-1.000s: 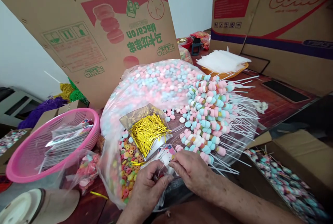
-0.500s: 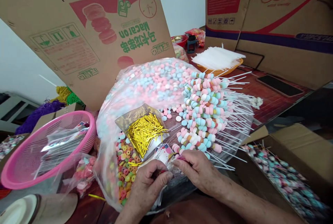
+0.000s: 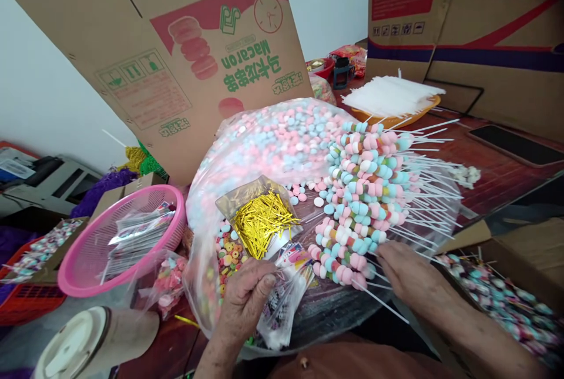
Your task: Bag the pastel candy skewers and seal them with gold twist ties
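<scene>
My left hand (image 3: 247,291) is closed, thumb pressed against curled fingers, beside a stack of clear printed plastic bags (image 3: 286,302). Whatever it may hold is hidden. My right hand (image 3: 408,273) reaches to the white sticks at the near end of a pile of candy skewers (image 3: 365,191), its fingers stretched out. The skewers carry pink, blue and white candies with coloured rings between them. Gold twist ties (image 3: 264,223) lie in an opened pouch just beyond my left hand. Ring candies (image 3: 229,255) sit left of that pouch, inside a large clear bag.
Pink and blue candies fill the large bag (image 3: 273,138). At left stand a pink basket (image 3: 178,214) of packets and a lidded cup (image 3: 127,332). An open carton (image 3: 502,297) of wrapped skewers is at right. White sticks (image 3: 392,97) and a phone (image 3: 515,144) lie farther back.
My right hand has left my left hand and moved right to the skewer sticks. My left hand stays near the plastic bags. The view has turned a little to the left.
</scene>
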### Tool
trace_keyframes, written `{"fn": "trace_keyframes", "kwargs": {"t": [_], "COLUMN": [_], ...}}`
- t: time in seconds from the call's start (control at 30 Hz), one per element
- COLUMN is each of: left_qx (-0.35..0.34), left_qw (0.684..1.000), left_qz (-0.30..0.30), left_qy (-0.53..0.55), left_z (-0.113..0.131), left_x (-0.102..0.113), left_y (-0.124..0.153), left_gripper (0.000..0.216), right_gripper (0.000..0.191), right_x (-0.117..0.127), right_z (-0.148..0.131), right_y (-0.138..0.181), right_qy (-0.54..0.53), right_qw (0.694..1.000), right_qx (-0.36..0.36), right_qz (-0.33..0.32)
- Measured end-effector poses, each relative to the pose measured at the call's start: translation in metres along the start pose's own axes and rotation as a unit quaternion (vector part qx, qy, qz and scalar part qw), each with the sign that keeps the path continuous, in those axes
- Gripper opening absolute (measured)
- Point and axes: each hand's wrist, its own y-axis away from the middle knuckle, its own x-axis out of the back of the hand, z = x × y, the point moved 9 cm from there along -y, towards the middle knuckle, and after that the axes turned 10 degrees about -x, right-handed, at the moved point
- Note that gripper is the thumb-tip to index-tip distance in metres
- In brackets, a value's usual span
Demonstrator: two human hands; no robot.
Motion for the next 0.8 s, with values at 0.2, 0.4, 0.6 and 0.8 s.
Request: {"fn": "trace_keyframes", "kwargs": {"t": [0.2,0.4,0.6,0.8], "left_qx": [0.026,0.072,0.081,0.040], "left_qw": [1.000,0.997,0.996,0.993], "left_qz": [0.005,0.000,-0.027,-0.107], "left_qy": [0.000,0.038,0.037,-0.029], "left_z": [-0.006,-0.014,-0.012,0.007], "left_x": [0.006,0.004,0.000,-0.017], "left_y": [0.003,0.005,0.001,-0.012], "left_gripper": [0.018,0.022,0.021,0.023], "right_gripper": [0.019,0.030,0.034,0.035], "right_x": [0.079,0.075,0.073,0.071], "right_z": [-0.028,-0.044,-0.037,-0.052], "right_y": [0.018,0.027,0.040,0.032], "right_qy": [-0.086,-0.041,-0.004,-0.043], "right_qw": [0.966,0.960,0.944,0.956], "right_qx": [0.186,0.237,0.270,0.257], "right_qz": [0.159,0.142,0.192,0.134]}}
